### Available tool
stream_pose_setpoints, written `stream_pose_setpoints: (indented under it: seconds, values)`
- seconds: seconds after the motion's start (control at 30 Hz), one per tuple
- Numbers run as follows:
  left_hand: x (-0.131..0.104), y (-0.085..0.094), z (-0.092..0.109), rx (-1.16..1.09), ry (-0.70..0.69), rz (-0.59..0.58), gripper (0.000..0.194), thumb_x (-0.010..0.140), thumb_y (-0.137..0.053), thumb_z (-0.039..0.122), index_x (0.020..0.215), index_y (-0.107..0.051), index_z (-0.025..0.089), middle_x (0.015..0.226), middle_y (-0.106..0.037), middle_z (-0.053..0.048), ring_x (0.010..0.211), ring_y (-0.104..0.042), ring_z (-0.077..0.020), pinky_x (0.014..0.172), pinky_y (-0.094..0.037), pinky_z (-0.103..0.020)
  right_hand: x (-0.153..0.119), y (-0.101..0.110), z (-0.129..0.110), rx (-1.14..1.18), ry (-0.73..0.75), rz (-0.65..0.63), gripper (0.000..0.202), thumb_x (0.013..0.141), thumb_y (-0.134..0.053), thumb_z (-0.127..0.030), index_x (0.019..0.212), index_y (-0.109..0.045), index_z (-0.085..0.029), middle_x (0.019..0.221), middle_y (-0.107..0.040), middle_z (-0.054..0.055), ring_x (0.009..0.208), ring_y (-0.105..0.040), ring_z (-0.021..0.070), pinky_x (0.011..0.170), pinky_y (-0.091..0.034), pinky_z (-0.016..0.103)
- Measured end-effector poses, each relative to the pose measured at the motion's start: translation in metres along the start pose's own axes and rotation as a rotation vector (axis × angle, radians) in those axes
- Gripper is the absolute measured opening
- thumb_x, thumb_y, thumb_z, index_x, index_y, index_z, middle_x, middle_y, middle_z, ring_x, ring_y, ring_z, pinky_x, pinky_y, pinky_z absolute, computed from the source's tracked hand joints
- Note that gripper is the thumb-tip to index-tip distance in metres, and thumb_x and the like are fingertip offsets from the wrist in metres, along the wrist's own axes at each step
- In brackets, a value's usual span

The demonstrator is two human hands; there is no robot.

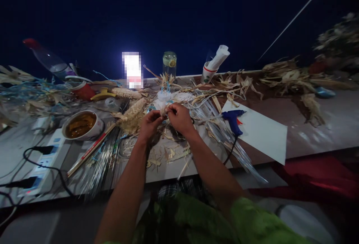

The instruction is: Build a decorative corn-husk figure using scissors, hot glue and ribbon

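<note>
Both hands meet at the middle of the cluttered table. My left hand is closed, its fingertips pinching a small pale piece of corn husk. From the other side my right hand pinches the same piece between thumb and forefinger. Just behind the fingers stands a small white cup, with blue-tied husk pieces above it. Dried corn cobs lie left of the hands. Husk scraps are scattered on the table in front of them.
A bowl of brown liquid and a power strip sit left. On the right, a blue glue gun lies by a white board and clear sticks. Behind stand a lidded jar, a paper cup and a bright screen.
</note>
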State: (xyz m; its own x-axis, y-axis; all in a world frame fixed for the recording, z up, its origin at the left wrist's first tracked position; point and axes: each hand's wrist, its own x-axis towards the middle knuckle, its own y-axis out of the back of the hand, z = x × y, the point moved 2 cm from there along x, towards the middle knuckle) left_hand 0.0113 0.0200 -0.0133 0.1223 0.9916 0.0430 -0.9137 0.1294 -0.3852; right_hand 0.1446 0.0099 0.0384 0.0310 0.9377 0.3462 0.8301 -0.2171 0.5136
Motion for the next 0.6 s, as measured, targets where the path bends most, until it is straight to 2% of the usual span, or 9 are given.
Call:
stream_pose_setpoints:
  seconds: [0.23,0.37,0.6]
  values:
    - [-0.0023,-0.0021,0.0021,0.049,0.012,-0.029,0.023,0.055,-0.077,0.020,0.073,-0.065,0.015,0.070,-0.063,0.000,0.067,-0.056,-0.0104,0.068,-0.043,-0.023,-0.0031,0.0052,-0.0088,-0.095,0.042,0.024,0.016,0.076,-0.047,-0.024,0.062,-0.052,-0.018,0.067,-0.054,0.001,0.064,-0.046,0.0123,0.065,-0.034,0.026]
    - [-0.0010,0.0001,-0.0004,0.068,-0.011,-0.004,0.022,0.056,-0.076,0.020,0.073,-0.063,0.015,0.066,-0.060,0.002,0.064,-0.055,-0.0098,0.067,-0.043,-0.023,-0.0039,0.0034,-0.0074,-0.056,0.057,0.009,0.015,0.076,-0.047,-0.022,0.063,-0.053,-0.018,0.067,-0.053,0.001,0.064,-0.046,0.0121,0.064,-0.034,0.025]
    - [0.0001,0.0036,-0.0027,0.117,-0.095,0.084,0.015,0.059,-0.073,0.019,0.070,-0.061,0.017,0.067,-0.060,0.002,0.065,-0.053,-0.0103,0.067,-0.042,-0.022,-0.0021,0.0010,-0.0020,0.135,-0.056,-0.024,0.022,0.077,-0.048,-0.032,0.063,-0.054,-0.017,0.062,-0.052,-0.001,0.061,-0.045,0.0107,0.061,-0.035,0.024]
